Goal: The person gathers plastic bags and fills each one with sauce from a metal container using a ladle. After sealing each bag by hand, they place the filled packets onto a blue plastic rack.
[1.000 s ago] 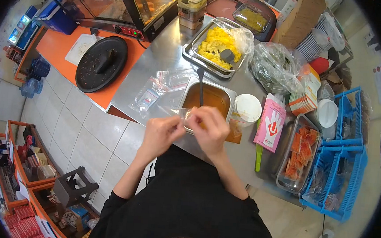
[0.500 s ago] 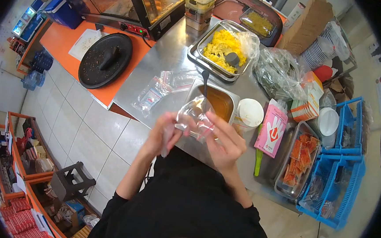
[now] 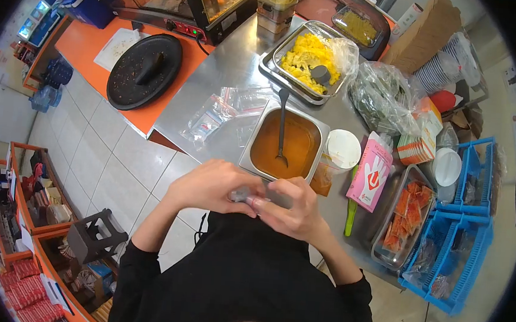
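Note:
In front of my waist, my left hand [image 3: 215,186] and my right hand [image 3: 293,210] meet, fingers closed on a small clear plastic bag [image 3: 242,194]. Most of the bag is hidden behind my fingers. Just beyond my hands sits a steel pan of orange-brown sauce [image 3: 266,143], with a black spoon [image 3: 282,124] standing in it and leaning on the far rim. Left of the pan lie several clear zip bags [image 3: 210,122]. A white-lidded tub [image 3: 342,149] stands on its right.
Farther back is a steel tray of yellow food [image 3: 307,60]. On the right are a pink glove box [image 3: 371,172], a green-handled tool [image 3: 350,218], a container of orange-red pieces [image 3: 406,216] and blue baskets [image 3: 449,252]. A round black lid [image 3: 144,72] rests on the orange counter [image 3: 83,53].
My hands have moved down toward my body and closer together. The plastic bag, spread out over the pan before, is now bunched between my fingers, and the sauce pan is uncovered to view.

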The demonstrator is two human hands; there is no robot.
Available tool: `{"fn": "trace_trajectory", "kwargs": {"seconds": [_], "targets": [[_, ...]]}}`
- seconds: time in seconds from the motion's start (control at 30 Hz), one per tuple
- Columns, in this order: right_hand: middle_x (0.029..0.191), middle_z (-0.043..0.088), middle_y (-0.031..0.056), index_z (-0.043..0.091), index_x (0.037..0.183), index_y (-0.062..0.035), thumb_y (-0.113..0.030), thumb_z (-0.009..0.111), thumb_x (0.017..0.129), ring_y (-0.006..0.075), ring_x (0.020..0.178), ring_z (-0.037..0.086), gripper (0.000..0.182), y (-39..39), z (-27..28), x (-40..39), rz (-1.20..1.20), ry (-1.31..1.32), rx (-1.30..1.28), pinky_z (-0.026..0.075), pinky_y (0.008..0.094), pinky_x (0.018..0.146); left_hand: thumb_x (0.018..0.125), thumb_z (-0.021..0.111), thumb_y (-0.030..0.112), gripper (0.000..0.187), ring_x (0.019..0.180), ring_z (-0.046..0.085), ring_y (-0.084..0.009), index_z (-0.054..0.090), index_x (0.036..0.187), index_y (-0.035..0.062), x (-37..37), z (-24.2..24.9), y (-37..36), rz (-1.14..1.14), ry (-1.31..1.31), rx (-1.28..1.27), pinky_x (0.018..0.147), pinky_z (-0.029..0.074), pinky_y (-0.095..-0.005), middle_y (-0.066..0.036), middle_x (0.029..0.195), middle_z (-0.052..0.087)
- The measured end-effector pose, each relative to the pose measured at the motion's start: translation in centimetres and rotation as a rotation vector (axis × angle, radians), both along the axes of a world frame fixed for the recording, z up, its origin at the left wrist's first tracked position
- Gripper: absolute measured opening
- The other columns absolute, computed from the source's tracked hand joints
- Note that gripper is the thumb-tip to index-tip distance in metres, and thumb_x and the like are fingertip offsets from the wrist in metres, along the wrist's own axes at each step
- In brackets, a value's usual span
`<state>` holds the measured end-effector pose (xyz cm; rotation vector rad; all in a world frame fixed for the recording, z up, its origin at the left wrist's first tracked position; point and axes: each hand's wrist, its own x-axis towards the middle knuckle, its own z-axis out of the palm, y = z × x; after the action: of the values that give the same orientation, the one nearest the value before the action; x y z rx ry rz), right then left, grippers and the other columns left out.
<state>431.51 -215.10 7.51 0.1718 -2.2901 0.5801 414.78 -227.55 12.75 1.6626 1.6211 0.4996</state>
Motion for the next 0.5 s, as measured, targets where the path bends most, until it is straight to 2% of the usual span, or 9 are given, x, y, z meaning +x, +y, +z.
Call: {"fn": "trace_trajectory", "kwargs": {"seconds": [0.07, 0.2, 0.23, 0.27, 0.33, 0.37, 0.4, 0.47, 0.5], "targets": [[0.092, 0.053, 0.0071, 0.064, 0.078, -0.0113, -0.007, 0.068, 0.057, 0.0219, 0.078, 0.054, 0.022, 1.0, -0.3, -1.2, 0.14, 0.084, -0.097, 0.044, 0.0341, 0.065, 0.07, 0.073, 0.019, 0.033, 0.079, 0.063, -0.023, 0.06, 0.096, 0.0054, -0.9, -1.4, -0.7, 0.032, -0.157, 0.005, 0.067, 0.048, -0.0294, -0.008, 0.088, 0.064], [0.1, 0.047, 0.011, 0.064, 0.082, -0.0072, -0.014, 0.068, 0.066, 0.0294, 0.095, 0.044, 0.018, 5.7, -2.4, -7.4, -0.463, -0.073, -0.252, 0.038, 0.0387, 0.078, 0.075, 0.07, 0.02, 0.027, 0.073, 0.063, -0.0182, 0.06, 0.095, 0.004, -0.5, -5.8, -2.2, 0.047, -0.655, 0.167, 0.067, 0.048, -0.029, -0.006, 0.089, 0.064], [0.105, 0.044, 0.0115, 0.063, 0.084, -0.0067, -0.017, 0.068, 0.07, 0.0301, 0.1, 0.039, 0.018, 7.0, -3.2, -9.1, -0.619, -0.124, -0.215, 0.037, 0.0392, 0.08, 0.075, 0.07, 0.023, 0.034, 0.067, 0.059, -0.0112, 0.059, 0.101, 0.0038, 0.3, -7.8, -2.5, 0.016, -0.787, 0.209, 0.058, 0.047, -0.0247, -0.005, 0.093, 0.062], [0.105, 0.044, 0.0115, 0.063, 0.084, -0.0067, -0.017, 0.068, 0.07, 0.0301, 0.1, 0.039, 0.018, 8.2, -5.0, -10.2, -0.623, -0.124, -0.216, 0.037, 0.0392, 0.08, 0.075, 0.07, 0.023, 0.034, 0.067, 0.059, -0.0112, 0.059, 0.101, 0.0038, 0.8, -8.1, -2.9, 0.012, -0.788, 0.207, 0.058, 0.047, -0.0247, -0.005, 0.093, 0.062], [0.11, 0.042, 0.0101, 0.062, 0.09, -0.0071, -0.022, 0.069, 0.073, 0.0311, 0.104, 0.035, 0.023, 9.9, -8.1, -11.3, -0.617, -0.353, -0.107, 0.035, 0.0404, 0.084, 0.07, 0.074, 0.032, 0.052, 0.084, 0.06, -0.0179, 0.056, 0.106, -0.0006, 1.7, -8.6, -4.0, 0.141, -1.166, -0.326, 0.07, 0.047, -0.0263, -0.011, 0.102, 0.059], [0.101, 0.048, 0.0096, 0.06, 0.092, -0.0058, -0.02, 0.067, 0.075, 0.0283, 0.095, 0.044, 0.023, 9.7, -7.6, -11.1, -0.58, -0.293, -0.036, 0.039, 0.0391, 0.079, 0.065, 0.076, 0.044, 0.072, 0.086, 0.056, -0.0163, 0.051, 0.114, -0.0022, 2.7, -10.6, -4.5, 0.117, -1.245, -0.238, 0.067, 0.045, -0.0241, -0.012, 0.104, 0.055], [0.101, 0.048, 0.0096, 0.06, 0.092, -0.0058, -0.02, 0.067, 0.075, 0.0283, 0.095, 0.044, 0.023, 9.6, -7.0, -10.8, -0.576, -0.296, -0.038, 0.039, 0.0391, 0.079, 0.065, 0.076, 0.044, 0.072, 0.086, 0.056, -0.0163, 0.051, 0.114, -0.0022, 3.3, -11.9, -5.0, 0.122, -1.248, -0.238, 0.067, 0.045, -0.0241, -0.012, 0.104, 0.055], [0.093, 0.056, 0.0139, 0.055, 0.095, -0.0016, -0.018, 0.063, 0.079, 0.029, 0.087, 0.056, 0.024, 8.6, -5.1, -9.4, -0.248, -0.368, -0.579, 0.044, 0.04, 0.073, 0.062, 0.076, 0.048, 0.081, 0.085, 0.053, -0.0158, 0.047, 0.118, -0.003, 4.5, -12.8, -5.6, 0.086, -1.475, -0.103, 0.063, 0.042, -0.0212, -0.012, 0.101, 0.053], [0.083, 0.061, 0.0147, 0.05, 0.095, -0.0008, -0.014, 0.06, 0.083, 0.0253, 0.071, 0.063, 0.021, 7.6, -3.9, -8.1, -0.26, -0.309, -0.6, 0.047, 0.0349, 0.062, 0.058, 0.078, 0.05, 0.087, 0.086, 0.05, -0.0142, 0.044, 0.119, -0.0021, 4.9, -13.7, -5.9, 0.094, -1.462, -0.084, 0.061, 0.04, -0.0198, -0.011, 0.098, 0.052]]}}
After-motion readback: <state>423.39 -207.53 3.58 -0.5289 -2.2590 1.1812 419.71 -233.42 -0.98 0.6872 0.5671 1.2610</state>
